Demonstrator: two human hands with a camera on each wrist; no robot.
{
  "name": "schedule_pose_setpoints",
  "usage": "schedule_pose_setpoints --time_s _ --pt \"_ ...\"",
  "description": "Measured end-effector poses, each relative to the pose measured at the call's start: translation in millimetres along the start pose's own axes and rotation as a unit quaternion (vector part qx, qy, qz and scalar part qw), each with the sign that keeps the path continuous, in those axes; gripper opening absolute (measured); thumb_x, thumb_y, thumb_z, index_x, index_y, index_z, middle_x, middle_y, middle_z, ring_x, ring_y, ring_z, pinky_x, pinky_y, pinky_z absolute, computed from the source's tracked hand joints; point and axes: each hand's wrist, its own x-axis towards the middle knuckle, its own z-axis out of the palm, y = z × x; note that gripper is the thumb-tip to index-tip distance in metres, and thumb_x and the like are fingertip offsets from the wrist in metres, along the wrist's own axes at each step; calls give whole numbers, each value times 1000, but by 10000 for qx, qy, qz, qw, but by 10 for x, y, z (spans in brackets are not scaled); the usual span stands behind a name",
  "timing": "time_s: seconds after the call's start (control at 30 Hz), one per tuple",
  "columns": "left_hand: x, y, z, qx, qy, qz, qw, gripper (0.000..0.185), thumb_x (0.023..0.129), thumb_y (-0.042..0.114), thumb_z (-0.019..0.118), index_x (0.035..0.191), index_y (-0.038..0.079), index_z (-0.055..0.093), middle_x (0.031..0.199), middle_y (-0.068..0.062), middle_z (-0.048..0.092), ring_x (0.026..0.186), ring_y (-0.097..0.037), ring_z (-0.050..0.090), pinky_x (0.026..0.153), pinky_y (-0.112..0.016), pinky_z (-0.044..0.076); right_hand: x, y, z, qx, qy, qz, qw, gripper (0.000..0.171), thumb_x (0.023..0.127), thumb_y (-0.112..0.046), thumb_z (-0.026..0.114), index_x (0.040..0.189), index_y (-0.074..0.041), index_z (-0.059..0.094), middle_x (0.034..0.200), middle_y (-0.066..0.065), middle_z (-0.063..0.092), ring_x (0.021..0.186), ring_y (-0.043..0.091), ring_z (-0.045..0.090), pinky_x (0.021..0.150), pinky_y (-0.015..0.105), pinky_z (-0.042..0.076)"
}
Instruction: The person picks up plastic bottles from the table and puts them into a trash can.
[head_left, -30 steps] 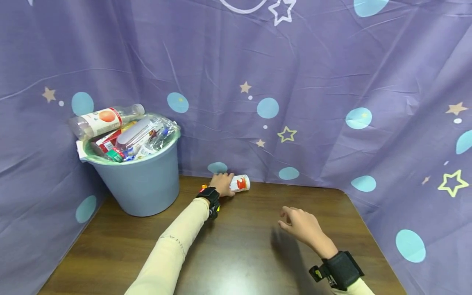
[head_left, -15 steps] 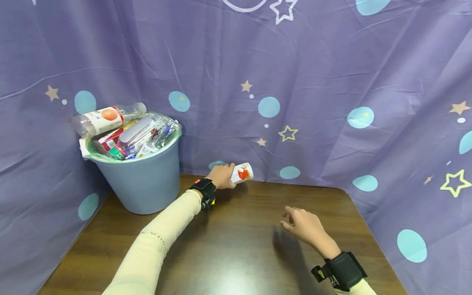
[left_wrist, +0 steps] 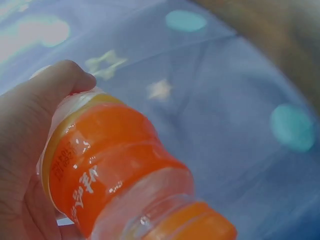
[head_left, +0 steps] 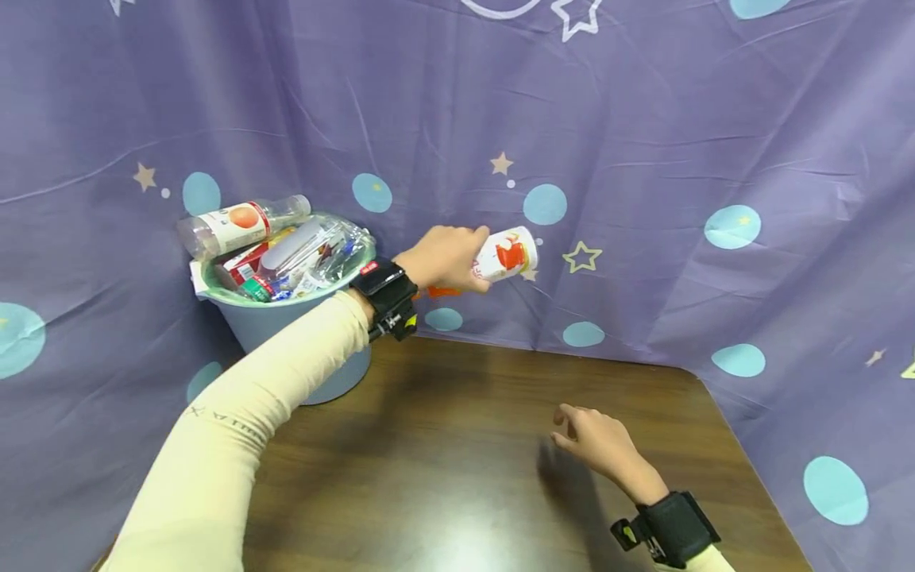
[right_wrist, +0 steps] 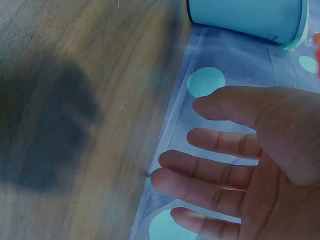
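Note:
My left hand (head_left: pixel 442 258) grips a small plastic bottle (head_left: pixel 502 256) with a white, red and orange label, held in the air in front of the curtain, just right of the blue bin (head_left: pixel 300 318). In the left wrist view the bottle (left_wrist: pixel 125 170) fills the frame, orange-labelled, with my fingers (left_wrist: pixel 35 125) curled round it. My right hand (head_left: pixel 596 441) hovers low over the brown table (head_left: pixel 457 477), fingers relaxed and spread, holding nothing. The right wrist view shows that hand (right_wrist: pixel 250 160) with straight fingers over the table edge and curtain.
The blue bin (right_wrist: pixel 247 17) at the back left is heaped with plastic bottles and wrappers (head_left: pixel 275 246); a clear bottle (head_left: pixel 239 224) lies across its top. A purple curtain (head_left: pixel 643 159) with stars and dots surrounds the table on three sides.
My left hand has lifted the bottle off the table's back edge, up and slightly right. The right hand has barely moved. The head view has shifted left.

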Motion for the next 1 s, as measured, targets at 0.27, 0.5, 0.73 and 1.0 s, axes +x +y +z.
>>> schedule_pose_setpoints --time_s 0.27,0.5,0.73,1.0 --pt "-101 -181 -977 160 325 -291 9989 56 80 46 71 117 10 50 98 -6 62 87 -26 60 76 -44 51 -25 -9 55 54 -164 93 9998 19 90 -26 77 103 -14 70 75 -4 61 64 9 53 52 29 42" --pt "-308 -586 -1429 301 537 -831 9946 57 84 45 67 121 5 51 103 -14 62 90 -31 59 77 -47 49 -45 -8 95 163 -186 72 9997 20 89 -25 77 104 -13 70 74 -5 61 63 9 53 51 28 41" --pt "-549 -1148 -1526 423 351 -1646 9848 66 87 47 62 130 -2 46 110 -22 59 96 -38 57 83 -57 49 -37 -32 101 255 -232 78 9994 22 89 -24 78 105 -11 70 73 -4 61 61 9 53 52 29 42" --pt "-862 -1668 -1241 297 -222 -2681 9627 76 91 46 62 135 -11 39 119 -32 56 106 -45 57 93 -64 45 -8 -44 159 273 -325 124 9990 21 88 -23 79 103 -12 69 73 -3 61 61 10 53 52 30 42"
